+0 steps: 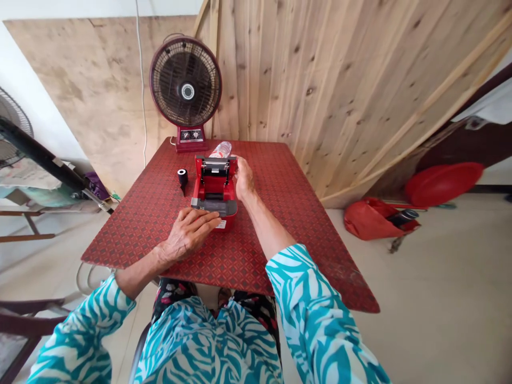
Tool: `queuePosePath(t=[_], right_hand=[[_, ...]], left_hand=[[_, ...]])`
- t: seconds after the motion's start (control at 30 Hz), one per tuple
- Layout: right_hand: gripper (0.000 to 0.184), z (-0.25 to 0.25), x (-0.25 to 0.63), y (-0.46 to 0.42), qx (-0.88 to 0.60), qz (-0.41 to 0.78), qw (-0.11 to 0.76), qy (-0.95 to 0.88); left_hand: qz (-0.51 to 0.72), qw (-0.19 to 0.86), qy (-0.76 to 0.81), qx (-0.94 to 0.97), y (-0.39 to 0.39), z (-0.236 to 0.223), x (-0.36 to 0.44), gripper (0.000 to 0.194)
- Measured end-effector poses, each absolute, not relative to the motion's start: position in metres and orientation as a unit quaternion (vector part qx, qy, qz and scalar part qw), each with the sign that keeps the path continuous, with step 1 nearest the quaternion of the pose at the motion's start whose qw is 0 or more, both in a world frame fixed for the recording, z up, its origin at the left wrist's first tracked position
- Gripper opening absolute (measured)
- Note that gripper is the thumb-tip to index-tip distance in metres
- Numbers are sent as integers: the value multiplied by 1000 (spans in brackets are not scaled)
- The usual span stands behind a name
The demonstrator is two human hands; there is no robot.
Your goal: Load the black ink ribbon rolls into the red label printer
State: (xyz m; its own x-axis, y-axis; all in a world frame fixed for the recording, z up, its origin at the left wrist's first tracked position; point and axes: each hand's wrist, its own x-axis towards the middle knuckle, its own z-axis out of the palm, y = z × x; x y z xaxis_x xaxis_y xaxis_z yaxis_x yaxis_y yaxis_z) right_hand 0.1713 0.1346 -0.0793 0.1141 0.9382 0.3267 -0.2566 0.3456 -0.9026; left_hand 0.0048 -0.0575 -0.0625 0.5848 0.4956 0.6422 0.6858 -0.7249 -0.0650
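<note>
Resting: left hand (188, 233) lies flat across the near end of a small red printer (214, 184), fingers open and pointing right, their tips on its grey front bar (212, 207); nothing is clamped.
Touching: right hand (244, 178) sits against the printer's far right corner; its fingers curl out of sight, so I cannot tell whether it grips.
Lying: the printer stands open near the middle of a red patterned table (276, 213), its long axis running straight away from the person, between the hands.
Nearer: the left hand is nearer the person's body, the right nearer the open far end.
Beside: a black roll (183, 176) stands just left of the printer; a plastic bottle (221, 150) lies just behind it.
Around: a maroon fan (185, 81) stands at the table's far edge, before a wooden wall (320, 80); a red bag (376, 218) and red basin (442, 184) sit on the floor.
</note>
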Motion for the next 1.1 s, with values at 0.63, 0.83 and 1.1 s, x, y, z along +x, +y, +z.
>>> queuePosePath(t=[0.63, 0.83, 1.1], right_hand=[[25, -109, 188, 43, -386, 410, 662, -495], [33, -115, 186, 46, -382, 452, 654, -470], [38, -106, 184, 35, -385, 502, 653, -416]], left_hand=[[-398, 72, -352, -844, -55, -64, -1, 20], [-588, -292, -504, -561, 0, -61, -9, 44], [-580, -521, -488, -392, 29, -73, -6, 62]])
